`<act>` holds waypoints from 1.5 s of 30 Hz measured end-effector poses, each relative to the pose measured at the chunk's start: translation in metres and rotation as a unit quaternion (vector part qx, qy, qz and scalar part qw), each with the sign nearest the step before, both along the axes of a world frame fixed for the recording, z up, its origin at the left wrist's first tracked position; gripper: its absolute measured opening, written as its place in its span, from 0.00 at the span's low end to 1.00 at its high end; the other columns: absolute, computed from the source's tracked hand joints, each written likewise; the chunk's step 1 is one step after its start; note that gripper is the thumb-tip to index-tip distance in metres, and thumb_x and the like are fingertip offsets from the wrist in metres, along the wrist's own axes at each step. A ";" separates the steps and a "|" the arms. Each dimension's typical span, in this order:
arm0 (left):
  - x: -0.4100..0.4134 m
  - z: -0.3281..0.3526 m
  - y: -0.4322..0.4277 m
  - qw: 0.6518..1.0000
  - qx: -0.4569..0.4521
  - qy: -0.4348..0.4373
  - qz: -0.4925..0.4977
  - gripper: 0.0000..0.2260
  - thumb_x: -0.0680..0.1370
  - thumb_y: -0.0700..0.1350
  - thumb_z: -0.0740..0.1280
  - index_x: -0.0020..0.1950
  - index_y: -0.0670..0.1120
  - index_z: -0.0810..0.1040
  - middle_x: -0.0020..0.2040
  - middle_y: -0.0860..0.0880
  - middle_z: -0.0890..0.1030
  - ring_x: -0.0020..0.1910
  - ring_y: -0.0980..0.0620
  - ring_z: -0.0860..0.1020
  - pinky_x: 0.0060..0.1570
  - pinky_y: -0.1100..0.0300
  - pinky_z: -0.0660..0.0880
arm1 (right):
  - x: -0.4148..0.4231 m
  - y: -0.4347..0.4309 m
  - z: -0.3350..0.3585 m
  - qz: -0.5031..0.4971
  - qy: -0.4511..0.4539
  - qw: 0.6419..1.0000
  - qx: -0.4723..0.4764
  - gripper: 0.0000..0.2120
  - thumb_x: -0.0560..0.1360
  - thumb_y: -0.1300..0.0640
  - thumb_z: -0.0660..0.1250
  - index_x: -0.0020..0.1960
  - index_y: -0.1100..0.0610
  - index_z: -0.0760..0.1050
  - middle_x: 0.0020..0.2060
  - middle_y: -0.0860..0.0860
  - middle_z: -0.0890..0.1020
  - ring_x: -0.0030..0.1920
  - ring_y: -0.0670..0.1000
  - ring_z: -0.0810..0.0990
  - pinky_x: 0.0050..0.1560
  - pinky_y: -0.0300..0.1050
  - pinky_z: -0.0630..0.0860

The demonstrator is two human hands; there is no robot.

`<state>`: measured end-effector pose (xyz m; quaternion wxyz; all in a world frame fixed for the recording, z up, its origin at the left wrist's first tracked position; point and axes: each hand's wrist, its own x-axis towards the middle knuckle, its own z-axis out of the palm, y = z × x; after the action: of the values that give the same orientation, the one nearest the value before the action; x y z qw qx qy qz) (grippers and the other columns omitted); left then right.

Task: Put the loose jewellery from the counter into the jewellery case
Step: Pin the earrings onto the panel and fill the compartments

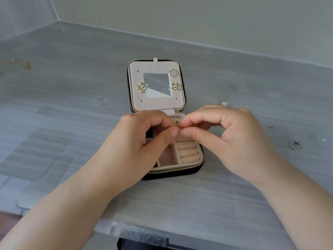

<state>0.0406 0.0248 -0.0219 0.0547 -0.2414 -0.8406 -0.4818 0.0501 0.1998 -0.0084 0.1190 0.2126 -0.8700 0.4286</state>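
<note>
Left hand (142, 141) and right hand (236, 139) pinch tiny piece (180, 129) over jewellery case (177, 170).

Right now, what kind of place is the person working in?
Probably a home, perhaps a bathroom or dressing area: a grey stone-look counter meets a plain wall in a corner, an open jewellery case with a mirror stands on it, and a loose ring lies to its right.
</note>
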 end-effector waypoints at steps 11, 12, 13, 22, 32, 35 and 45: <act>-0.003 -0.006 -0.002 0.997 -0.057 0.040 0.028 0.08 0.71 0.46 0.61 0.47 0.58 0.73 0.51 0.64 0.73 0.52 0.61 0.69 0.51 0.63 0.65 | -0.003 0.006 0.000 -0.013 -0.043 0.999 0.007 0.07 0.68 0.55 0.73 0.37 0.43 0.79 0.37 0.41 0.81 0.36 0.42 0.78 0.40 0.30 0.72; -0.003 -0.006 -0.003 0.997 -0.059 0.038 0.033 0.09 0.71 0.46 0.60 0.47 0.58 0.72 0.51 0.67 0.71 0.52 0.63 0.68 0.51 0.64 0.65 | -0.004 0.007 -0.001 -0.001 -0.057 0.998 0.008 0.05 0.67 0.53 0.73 0.37 0.43 0.80 0.36 0.42 0.81 0.36 0.43 0.77 0.41 0.34 0.72; -0.003 -0.006 -0.003 0.997 -0.062 0.035 0.034 0.10 0.70 0.45 0.60 0.47 0.59 0.70 0.50 0.70 0.69 0.53 0.64 0.67 0.51 0.66 0.64 | -0.005 0.008 -0.002 0.008 -0.073 0.997 0.007 0.04 0.67 0.52 0.73 0.37 0.43 0.81 0.36 0.43 0.81 0.37 0.44 0.77 0.42 0.37 0.72; 0.000 -0.006 -0.003 0.997 -0.061 0.027 0.032 0.13 0.70 0.44 0.59 0.49 0.61 0.66 0.53 0.71 0.65 0.55 0.62 0.66 0.61 0.61 0.64 | -0.009 0.004 -0.006 0.027 -0.135 0.989 -0.059 0.06 0.61 0.48 0.72 0.38 0.46 0.83 0.38 0.49 0.81 0.39 0.56 0.76 0.43 0.49 0.72; -0.001 -0.007 -0.003 0.994 -0.086 0.061 0.043 0.12 0.70 0.42 0.58 0.48 0.59 0.66 0.48 0.70 0.68 0.53 0.63 0.65 0.48 0.67 0.63 | -0.009 0.003 -0.003 0.012 -0.146 0.988 -0.047 0.08 0.61 0.54 0.76 0.38 0.43 0.83 0.32 0.42 0.74 0.32 0.40 0.71 0.35 0.30 0.64; -0.001 -0.007 -0.004 0.989 -0.106 0.087 0.051 0.12 0.70 0.40 0.58 0.45 0.58 0.68 0.43 0.63 0.70 0.49 0.60 0.65 0.46 0.65 0.62 | -0.011 0.020 0.007 -0.022 -0.108 0.988 -0.111 0.09 0.59 0.50 0.73 0.40 0.43 0.83 0.35 0.47 0.81 0.37 0.52 0.75 0.42 0.35 0.68; -0.004 -0.008 -0.008 0.973 -0.139 0.177 0.053 0.14 0.73 0.46 0.59 0.42 0.59 0.83 0.47 0.57 0.71 0.49 0.55 0.65 0.57 0.63 0.57 | -0.021 0.044 0.003 -0.160 -0.113 0.981 -0.003 0.05 0.67 0.55 0.74 0.35 0.46 0.81 0.24 0.48 0.78 0.27 0.46 0.66 0.26 0.32 0.61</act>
<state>0.0370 0.0169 -0.0304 0.1937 -0.2827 -0.8882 -0.3062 0.0291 0.2442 -0.0051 0.0875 0.0210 -0.8995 0.4275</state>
